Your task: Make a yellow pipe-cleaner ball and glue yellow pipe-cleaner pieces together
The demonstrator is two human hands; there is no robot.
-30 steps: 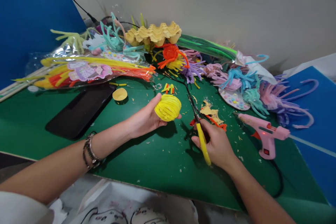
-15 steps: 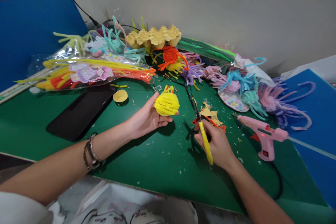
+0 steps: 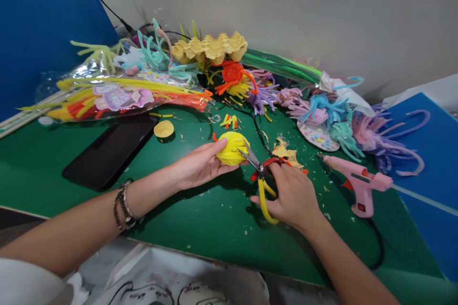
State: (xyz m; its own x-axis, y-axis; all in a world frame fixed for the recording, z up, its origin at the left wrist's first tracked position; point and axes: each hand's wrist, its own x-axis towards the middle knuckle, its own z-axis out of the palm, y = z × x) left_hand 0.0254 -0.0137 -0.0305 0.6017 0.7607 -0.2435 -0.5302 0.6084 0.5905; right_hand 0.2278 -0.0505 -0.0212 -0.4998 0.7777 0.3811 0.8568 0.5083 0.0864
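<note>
- The left hand is half curled, palm up, like a small cup. It has hold of a yellow fuzzy ball, with the thumb on top and fingers underneath.
- The right hand is bent round the handles of the scissors. The blades are a little bit apart, and the tips are at the ball's right side. I can't tell if they touch the fuzz.
- The ball is held up over the middle of the green table, well in from the near edge.
- The ball looks very light. The outside should be soft and squishy, and not slippery. I can't see what is inside, so a hard squeeze might dent it.
- The best place to hold it is the left side and the bottom, as now, with fingertips away from the sharp tips.
- The scissors look hard and heavier. Hold them only by the handles.
- Just past the ball, toward the back edge, lie little yellow and orange bits.
- A small tan cup sits toward the left edge. It looks thin and easy to crush.
- Near the right edge is a pink glue gun. Its tip could be hot.
</note>
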